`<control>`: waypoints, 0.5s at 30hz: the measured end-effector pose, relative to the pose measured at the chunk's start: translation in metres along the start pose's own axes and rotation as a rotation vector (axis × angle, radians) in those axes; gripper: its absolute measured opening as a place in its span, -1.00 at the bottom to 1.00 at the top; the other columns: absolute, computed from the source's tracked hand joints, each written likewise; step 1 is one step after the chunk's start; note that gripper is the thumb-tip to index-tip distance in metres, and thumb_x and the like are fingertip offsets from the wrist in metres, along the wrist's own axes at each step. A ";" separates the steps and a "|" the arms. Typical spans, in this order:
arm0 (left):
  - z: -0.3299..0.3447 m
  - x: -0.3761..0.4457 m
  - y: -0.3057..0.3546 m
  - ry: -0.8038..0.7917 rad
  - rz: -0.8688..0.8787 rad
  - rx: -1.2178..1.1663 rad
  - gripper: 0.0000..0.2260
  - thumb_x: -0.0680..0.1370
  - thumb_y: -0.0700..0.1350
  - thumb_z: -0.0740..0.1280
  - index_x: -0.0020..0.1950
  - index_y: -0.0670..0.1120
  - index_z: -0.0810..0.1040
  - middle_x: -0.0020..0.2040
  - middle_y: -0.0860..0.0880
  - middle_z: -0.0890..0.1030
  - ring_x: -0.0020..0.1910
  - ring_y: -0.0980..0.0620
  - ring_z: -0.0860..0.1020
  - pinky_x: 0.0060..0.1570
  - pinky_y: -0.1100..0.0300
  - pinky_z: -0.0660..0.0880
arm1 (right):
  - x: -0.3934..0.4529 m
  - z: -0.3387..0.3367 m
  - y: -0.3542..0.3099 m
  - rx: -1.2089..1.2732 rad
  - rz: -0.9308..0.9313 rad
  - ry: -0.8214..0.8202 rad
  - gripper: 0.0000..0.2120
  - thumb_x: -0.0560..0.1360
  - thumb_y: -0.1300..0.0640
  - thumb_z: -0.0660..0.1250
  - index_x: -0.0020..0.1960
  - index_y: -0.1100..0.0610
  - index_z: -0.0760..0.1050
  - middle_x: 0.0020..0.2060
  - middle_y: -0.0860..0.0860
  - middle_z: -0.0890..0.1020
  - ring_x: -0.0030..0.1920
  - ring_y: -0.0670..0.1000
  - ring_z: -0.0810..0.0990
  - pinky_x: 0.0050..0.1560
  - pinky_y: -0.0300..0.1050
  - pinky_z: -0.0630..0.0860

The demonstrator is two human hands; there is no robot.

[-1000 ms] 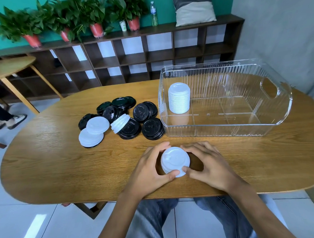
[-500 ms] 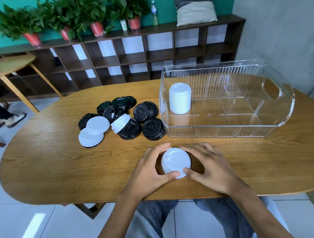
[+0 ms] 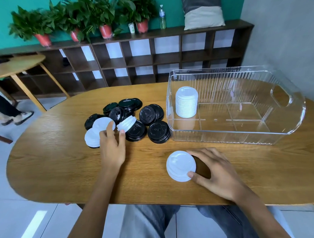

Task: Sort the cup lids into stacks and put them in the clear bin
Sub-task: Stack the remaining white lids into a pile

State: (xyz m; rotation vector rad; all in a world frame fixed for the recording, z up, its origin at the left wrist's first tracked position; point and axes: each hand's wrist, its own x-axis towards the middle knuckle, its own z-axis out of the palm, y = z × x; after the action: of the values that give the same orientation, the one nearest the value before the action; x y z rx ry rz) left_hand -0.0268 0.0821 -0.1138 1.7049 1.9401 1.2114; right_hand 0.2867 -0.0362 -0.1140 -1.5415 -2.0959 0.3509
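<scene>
Since half a second ago the left hand (image 3: 112,149) left the short white stack (image 3: 181,165) at lower centre and reached up-left, fingers spread over loose white lids (image 3: 103,123), I'd guess for more. From what I see, right hand (image 3: 215,171) cups that stack to steady it; the clear bin (image 3: 293,123) upper right holds one tall white stack (image 3: 186,104), black lids (image 3: 158,131) unsorted.

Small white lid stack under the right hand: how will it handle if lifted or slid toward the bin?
The small white lid stack looks thin plastic, so probably light. It is short and wide, so unlikely to tip. The right hand holds only its edge; nested lids might shift or separate if squeezed unevenly.
</scene>
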 end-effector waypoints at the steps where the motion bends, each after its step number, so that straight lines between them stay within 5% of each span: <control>1: 0.002 0.004 -0.003 -0.016 -0.005 0.055 -0.51 0.72 0.07 0.18 0.63 -0.03 0.24 0.21 -0.19 0.46 0.15 -0.15 0.51 0.25 -0.04 0.43 | 0.000 0.000 0.000 0.001 -0.001 -0.001 -0.40 0.47 -0.41 0.18 0.45 -0.22 0.35 0.28 -0.39 0.44 0.36 -0.22 0.30 0.29 -0.22 0.17; 11: 0.006 0.013 -0.001 -0.073 -0.001 0.173 -0.48 0.68 0.25 0.12 0.58 0.05 0.33 0.37 -0.14 0.55 0.37 -0.25 0.41 0.35 -0.20 0.32 | 0.001 -0.002 -0.001 0.006 0.008 -0.019 -0.37 0.46 -0.43 0.15 0.46 -0.20 0.35 0.30 -0.36 0.45 0.37 -0.22 0.28 0.34 -0.20 0.17; 15: 0.004 0.016 0.004 -0.078 0.012 0.110 -0.51 0.67 0.24 0.16 0.54 0.05 0.38 0.18 -0.07 0.64 0.28 -0.19 0.52 0.33 -0.25 0.38 | 0.000 -0.002 -0.001 0.004 0.013 -0.015 -0.36 0.46 -0.44 0.15 0.46 -0.22 0.34 0.30 -0.37 0.44 0.37 -0.24 0.27 0.33 -0.21 0.17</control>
State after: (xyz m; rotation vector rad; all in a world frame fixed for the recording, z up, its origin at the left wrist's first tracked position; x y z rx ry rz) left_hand -0.0254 0.0984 -0.1086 1.7913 1.9866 1.0434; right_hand 0.2869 -0.0363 -0.1121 -1.5558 -2.0961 0.3722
